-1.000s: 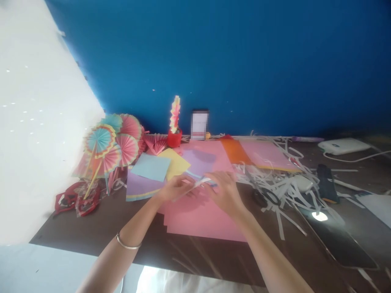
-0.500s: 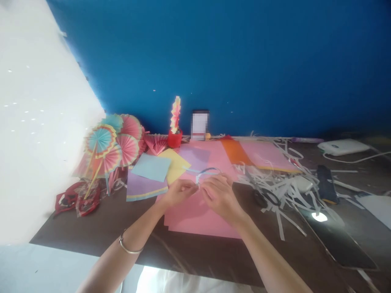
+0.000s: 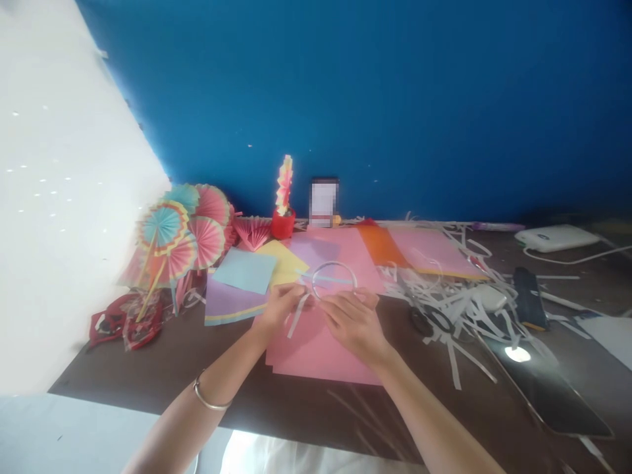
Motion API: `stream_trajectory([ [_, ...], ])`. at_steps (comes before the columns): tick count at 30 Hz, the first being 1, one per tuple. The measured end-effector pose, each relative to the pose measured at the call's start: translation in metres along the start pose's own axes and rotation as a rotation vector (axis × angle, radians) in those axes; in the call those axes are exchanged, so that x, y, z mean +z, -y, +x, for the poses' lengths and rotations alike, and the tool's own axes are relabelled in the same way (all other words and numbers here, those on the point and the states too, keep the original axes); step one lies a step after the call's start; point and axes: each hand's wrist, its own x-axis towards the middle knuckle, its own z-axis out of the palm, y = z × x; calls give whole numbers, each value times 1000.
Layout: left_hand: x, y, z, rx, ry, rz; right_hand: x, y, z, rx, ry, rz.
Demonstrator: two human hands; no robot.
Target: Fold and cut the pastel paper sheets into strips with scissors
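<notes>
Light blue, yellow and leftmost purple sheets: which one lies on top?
The light blue sheet, beyond the left hand; it partly covers both the yellow sheet and the leftmost purple sheet.

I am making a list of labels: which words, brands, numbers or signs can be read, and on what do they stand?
No text can be read.
White device: small mark, too blurred.
Upright panel at the blue wall: pixelated.
Purple pen-like item: nothing legible.

Both forearms reach forward, left hand and right hand near each other, fingers bent.
</notes>
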Motion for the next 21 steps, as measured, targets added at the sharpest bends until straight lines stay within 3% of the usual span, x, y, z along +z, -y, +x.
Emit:
stream_trajectory([
  [21, -11, -3, 11, 15, -228, -267, -3, 4, -5, -57, 67, -28],
])
